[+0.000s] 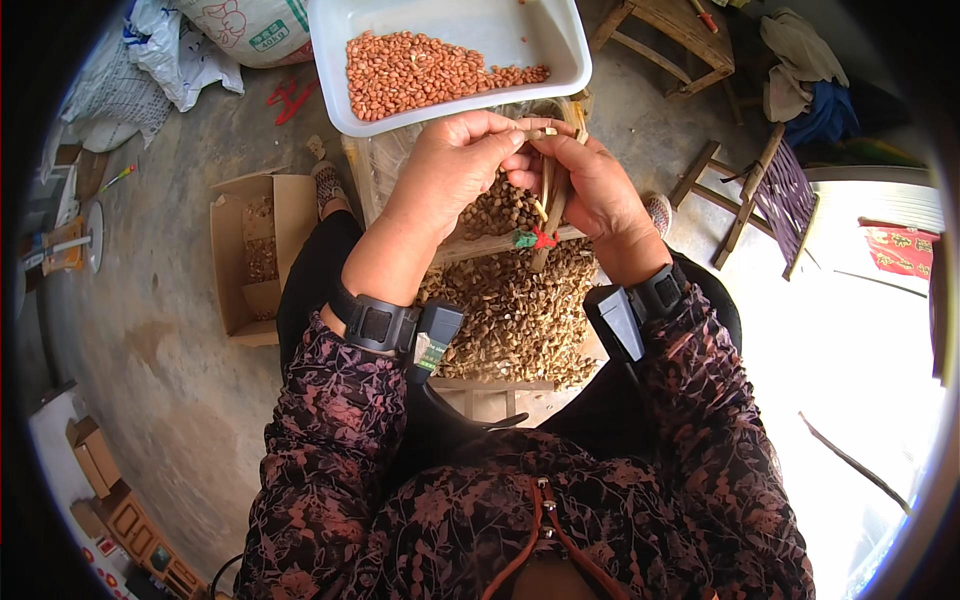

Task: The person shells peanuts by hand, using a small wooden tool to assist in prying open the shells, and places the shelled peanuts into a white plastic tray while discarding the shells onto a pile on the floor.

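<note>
Both my hands meet just below the white tub (556, 52) of reddish shelled peanuts (415, 72). My left hand (440, 170) is closed in a pinch at the fingertips, on what looks like a small pale peanut pod (538, 134), partly hidden by fingers. Closed round a pair of wooden tongs (547, 205), my right hand (595, 185) brings its thumb and fingertips to the same pod. Red and green ties (540, 239) wrap the lower end of the tongs. Beneath my hands lie brown unshelled peanuts (498, 212). Nearer to me spreads a heap of broken shells (515, 310).
A cardboard box (232, 250) with some bits inside stands left of my leg. White sacks (250, 30) are at the back left. To the right are a wooden stool (680, 40) and a folding chair with woven purple straps (775, 200). A stick (855, 460) lies on the bright floor.
</note>
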A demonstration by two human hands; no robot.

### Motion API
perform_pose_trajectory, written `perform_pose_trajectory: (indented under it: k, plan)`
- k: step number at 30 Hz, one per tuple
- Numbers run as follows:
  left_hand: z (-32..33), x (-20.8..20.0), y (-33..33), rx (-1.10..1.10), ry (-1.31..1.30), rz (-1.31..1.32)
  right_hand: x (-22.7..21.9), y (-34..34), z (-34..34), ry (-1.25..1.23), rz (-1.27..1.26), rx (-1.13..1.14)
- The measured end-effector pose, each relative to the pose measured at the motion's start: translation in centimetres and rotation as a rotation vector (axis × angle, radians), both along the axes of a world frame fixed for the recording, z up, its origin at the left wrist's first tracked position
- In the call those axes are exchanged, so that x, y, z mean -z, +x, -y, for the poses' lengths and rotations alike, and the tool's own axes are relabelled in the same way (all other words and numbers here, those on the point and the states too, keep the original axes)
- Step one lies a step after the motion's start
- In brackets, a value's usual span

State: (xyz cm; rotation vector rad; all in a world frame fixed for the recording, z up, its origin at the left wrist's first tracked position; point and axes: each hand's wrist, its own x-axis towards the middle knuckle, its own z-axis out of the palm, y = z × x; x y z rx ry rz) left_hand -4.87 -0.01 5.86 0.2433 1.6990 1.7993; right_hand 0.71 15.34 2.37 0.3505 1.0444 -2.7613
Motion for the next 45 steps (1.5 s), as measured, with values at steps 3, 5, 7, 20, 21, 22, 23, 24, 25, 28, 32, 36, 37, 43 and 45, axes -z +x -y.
perform_pose_trajectory:
  k: [3, 5, 7, 20, 21, 22, 23, 24, 25, 28, 32, 36, 37, 43, 45]
  plan:
    - [0.0, 0.0, 0.0, -0.015, 0.015, 0.001, 0.2, -0.1, -0.1, 0.004, -0.01, -0.016]
    - [-0.1, 0.0, 0.1, -0.017, 0.023, -0.003, -0.1, -0.1, 0.0, 0.02, -0.016, -0.015]
    - [-0.1, -0.2, 0.2, -0.03, 0.023, -0.01, -0.1, -0.1, 0.0, 0.035, -0.022, -0.016]
    - [-0.3, 0.0, 0.4, 0.091, -0.06, 0.034, 0.9, 0.0, 0.2, 0.071, 0.039, 0.08]
    - [-0.4, 0.1, 0.5, 0.109, -0.098, 0.0, 1.2, 0.0, 0.2, 0.076, 0.028, 0.099]
    - [-0.3, 0.2, 0.6, 0.125, -0.137, -0.035, 1.3, -0.1, 0.1, 0.076, 0.028, 0.098]
    - [-0.3, 0.4, 0.6, 0.124, -0.137, -0.035, 1.5, -0.1, 0.1, 0.104, 0.037, 0.098]
    - [-0.2, 0.7, 0.6, 0.193, -0.174, -0.092, 1.6, -0.1, 0.0, 0.133, 0.045, 0.097]
    - [-0.3, 0.7, 0.6, 0.264, -0.209, -0.149, 1.6, -0.1, 0.1, 0.134, 0.046, 0.098]
    - [-0.7, 0.2, 1.2, 0.37, -0.268, -0.15, 1.4, -0.1, 0.2, 0.139, 0.081, 0.125]
    - [-0.6, 0.0, 1.2, 0.297, -0.177, -0.048, 1.3, -0.4, 0.2, 0.132, 0.049, 0.099]
    - [0.0, -0.1, 0.6, 0.206, -0.058, 0.079, 0.9, -0.5, -0.1, 0.125, -0.02, 0.059]
    - [0.0, -0.1, 0.6, 0.194, -0.034, 0.106, 1.0, -0.5, -0.2, 0.127, -0.021, 0.061]
    - [0.1, -0.7, 0.5, 0.106, -0.015, 0.17, 0.9, -0.4, 0.7, 0.133, 0.029, 0.06]
    - [0.6, -0.7, 0.2, 0.149, 0.016, 0.184, 1.0, -0.4, 0.9, 0.142, 0.068, 0.078]
